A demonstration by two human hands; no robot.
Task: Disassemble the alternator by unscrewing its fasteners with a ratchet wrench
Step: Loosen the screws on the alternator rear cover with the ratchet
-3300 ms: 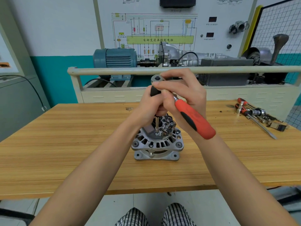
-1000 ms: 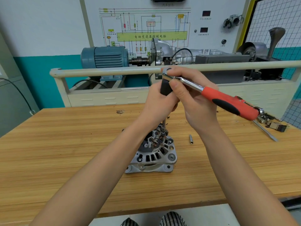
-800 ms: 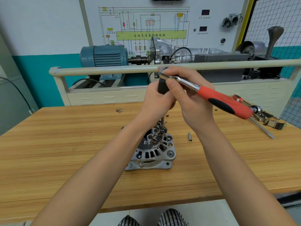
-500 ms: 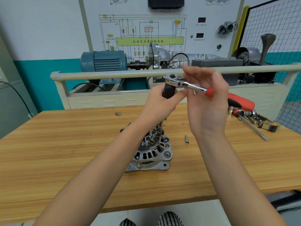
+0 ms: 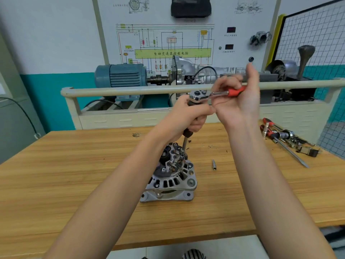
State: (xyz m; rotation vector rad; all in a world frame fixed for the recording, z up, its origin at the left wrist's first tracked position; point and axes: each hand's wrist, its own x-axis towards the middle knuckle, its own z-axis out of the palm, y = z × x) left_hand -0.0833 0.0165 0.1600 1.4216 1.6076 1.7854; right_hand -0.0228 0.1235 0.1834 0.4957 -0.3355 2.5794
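The left hand [image 5: 188, 118] grips a driver shaft [image 5: 184, 143] standing on the alternator [image 5: 171, 176]; the right hand [image 5: 237, 101] holds the ratchet wrench [image 5: 214, 94].

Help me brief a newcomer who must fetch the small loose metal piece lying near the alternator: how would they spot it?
On the wooden workbench, find the alternator. Just to its right lies a short silver pin, alone on bare wood, well apart from the tool pile at the far right edge.

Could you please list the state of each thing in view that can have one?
Alternator: upright on the table, rear parts exposed.
Ratchet wrench: level, atop the extension driver.
Extension driver: upright, tip on an alternator fastener.
Left hand: grips the driver.
Right hand: holds the wrench handle.
Loose socket bit: lying on the table.
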